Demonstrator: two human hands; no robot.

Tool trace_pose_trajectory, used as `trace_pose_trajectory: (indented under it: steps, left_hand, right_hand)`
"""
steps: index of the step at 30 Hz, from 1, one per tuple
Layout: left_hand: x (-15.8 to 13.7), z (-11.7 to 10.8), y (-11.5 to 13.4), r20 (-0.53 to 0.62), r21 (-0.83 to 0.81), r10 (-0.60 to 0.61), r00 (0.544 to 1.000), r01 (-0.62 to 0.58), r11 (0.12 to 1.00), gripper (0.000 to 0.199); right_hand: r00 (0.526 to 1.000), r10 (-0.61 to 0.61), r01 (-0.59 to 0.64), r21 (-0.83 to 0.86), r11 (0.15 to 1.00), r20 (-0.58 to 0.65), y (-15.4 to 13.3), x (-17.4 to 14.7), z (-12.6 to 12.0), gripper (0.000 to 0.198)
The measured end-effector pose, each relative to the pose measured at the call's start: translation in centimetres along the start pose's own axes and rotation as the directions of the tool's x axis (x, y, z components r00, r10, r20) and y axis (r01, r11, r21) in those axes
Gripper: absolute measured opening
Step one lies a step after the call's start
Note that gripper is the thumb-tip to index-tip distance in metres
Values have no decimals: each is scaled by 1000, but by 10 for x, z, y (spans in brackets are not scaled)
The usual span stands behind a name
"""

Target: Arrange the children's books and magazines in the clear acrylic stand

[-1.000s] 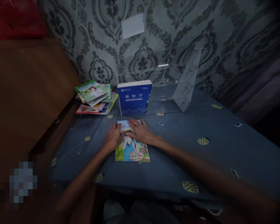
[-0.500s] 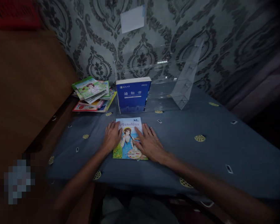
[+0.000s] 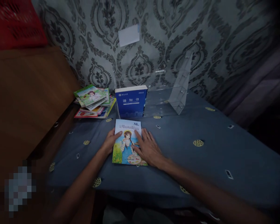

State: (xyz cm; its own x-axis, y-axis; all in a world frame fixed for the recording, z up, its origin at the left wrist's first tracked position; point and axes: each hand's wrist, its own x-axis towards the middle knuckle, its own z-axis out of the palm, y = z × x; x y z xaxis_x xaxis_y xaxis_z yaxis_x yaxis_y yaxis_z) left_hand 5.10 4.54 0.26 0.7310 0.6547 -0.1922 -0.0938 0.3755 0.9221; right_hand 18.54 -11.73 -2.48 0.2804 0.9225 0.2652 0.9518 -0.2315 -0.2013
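Note:
A paperback book (image 3: 125, 146) with an illustrated cover of a figure in blue overalls lies before me on the cloth. My left hand (image 3: 109, 141) grips its left edge, thumb on the cover and the other fingers at or beneath the edge, partly hidden. Across the book's right side rests my right hand (image 3: 150, 148), flat, its thumb and index finger spread on the cover and the other fingers past the edge. Just behind, a thick blue book (image 3: 132, 102) stands upright in the left end of a clear acrylic rack (image 3: 180, 96).
A loose pile of thin books (image 3: 91, 95) sits left of the rack. Blue patterned cloth (image 3: 172, 146) covers the table. A wooden cabinet (image 3: 25, 99) rises at the left, with something red (image 3: 16, 25) on top. The patterned wall (image 3: 140, 65) is behind the rack.
My left hand has slid from lying over the book's upper left to gripping its left edge. The book's left side looks slightly raised. My right hand stays on it. The view has shifted slightly.

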Motion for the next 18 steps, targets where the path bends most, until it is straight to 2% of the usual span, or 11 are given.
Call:
trace_pose_trajectory:
  steps: [2, 6, 10, 13, 16, 18]
  left_hand:
    - [-5, 5, 4, 29, -51, -22, 999, 24, 998, 65]
    - [-9, 11, 12, 39, -109, 13, 999, -9, 994, 65]
    - [-7, 12, 15, 1, -108, 82, 997, -81, 991, 68]
    - [-5, 9, 16, -56, -107, 126, 990, -131, 986, 71]
    - [-4, 7, 18, -93, -126, 143, 985, -155, 980, 74]
    - [-5, 7, 20, -94, -140, 141, 985, -153, 978, 78]
  right_hand:
    - [1000, 6, -6, 17, 1000, -11, 0, 1, 0, 78]
    - [997, 13, -7, 84, 996, -73, 0, 3, -5, 92]
    - [991, 79, -47, 265, 963, -112, 0, 4, -10, 101]
    - [991, 116, -58, 545, 836, -72, 0, 4, -8, 98]
    - [995, 99, -58, 767, 639, -8, 0, 7, -8, 88]
    - [998, 40, -54, 860, 507, 39, 0, 10, -14, 78]
